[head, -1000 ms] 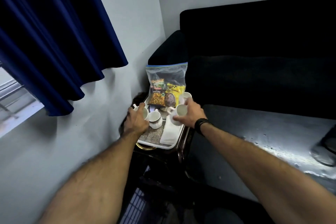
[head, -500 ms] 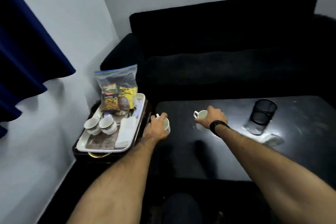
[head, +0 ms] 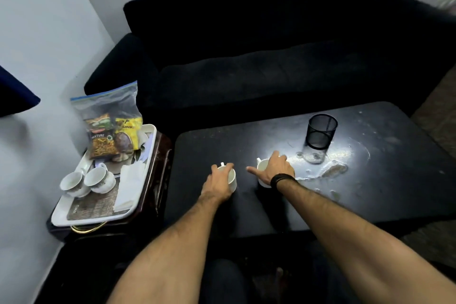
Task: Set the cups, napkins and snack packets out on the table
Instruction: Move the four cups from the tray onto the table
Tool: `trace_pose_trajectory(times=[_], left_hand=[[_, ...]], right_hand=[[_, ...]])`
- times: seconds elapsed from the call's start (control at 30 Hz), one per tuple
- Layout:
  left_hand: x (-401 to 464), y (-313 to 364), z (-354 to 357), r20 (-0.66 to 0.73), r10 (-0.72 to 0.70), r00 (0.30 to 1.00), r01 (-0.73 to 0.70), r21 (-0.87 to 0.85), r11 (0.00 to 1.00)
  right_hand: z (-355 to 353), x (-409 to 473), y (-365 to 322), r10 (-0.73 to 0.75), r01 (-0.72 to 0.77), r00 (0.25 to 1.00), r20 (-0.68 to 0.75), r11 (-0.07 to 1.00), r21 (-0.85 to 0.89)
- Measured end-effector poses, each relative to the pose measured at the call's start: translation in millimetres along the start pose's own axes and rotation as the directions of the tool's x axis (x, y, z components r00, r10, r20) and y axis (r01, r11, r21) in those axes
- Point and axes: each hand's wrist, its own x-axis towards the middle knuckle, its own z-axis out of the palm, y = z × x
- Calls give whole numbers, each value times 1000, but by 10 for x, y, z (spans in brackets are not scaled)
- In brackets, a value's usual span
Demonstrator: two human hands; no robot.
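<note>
My left hand [head: 220, 179] grips a white cup [head: 232, 177] standing on the black table [head: 370, 192]. My right hand [head: 275, 168] holds a second white cup [head: 262, 171] beside it, with the index finger stretched out to the left. On the white tray [head: 145, 155] at the left lie two more cups [head: 72, 181] [head: 98, 179] on their sides, folded white napkins [head: 129, 185], and a clear zip bag of snack packets [head: 112, 128] leaning upright at the far end.
A black mesh pen holder [head: 320, 134] stands on the table behind my right hand, near glossy wet-looking marks [head: 330, 170]. The tray sits on a dark side table [head: 160, 180]. A black sofa [head: 259, 57] runs behind, and a blue curtain [head: 14, 99] hangs at the left.
Both hands lifted a cup each off the tray, carried them right over the black table, and now hold them down on its surface. My view turned right.
</note>
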Motion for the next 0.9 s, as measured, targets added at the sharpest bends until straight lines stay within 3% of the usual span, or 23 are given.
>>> trace_pose_trajectory(times=[0.07, 0.13, 0.23, 0.4, 0.6, 0.9], left_hand=[[-8, -21, 7, -30, 6, 1000, -7, -49, 999], [-14, -56, 20, -61, 17, 998, -21, -69, 997], [-9, -101, 44, -77, 17, 997, -22, -58, 998], [51, -35, 65, -96, 17, 995, -27, -106, 994], [209, 164, 133, -60, 49, 997, -56, -137, 989], [338, 310, 232, -83, 101, 991, -113, -166, 980]], right_hand=[[-40, 17, 40, -148, 145, 989, -3, 974, -173], [-83, 50, 83, -274, 289, 957, 92, 911, -295], [-107, 88, 162, -345, 418, 896, 279, 867, -270], [-105, 66, 224, -349, 380, 916, 199, 913, -149], [-105, 143, 230, -251, 256, 966, 58, 961, -108], [-98, 256, 258, -219, 221, 975, 29, 970, -104]])
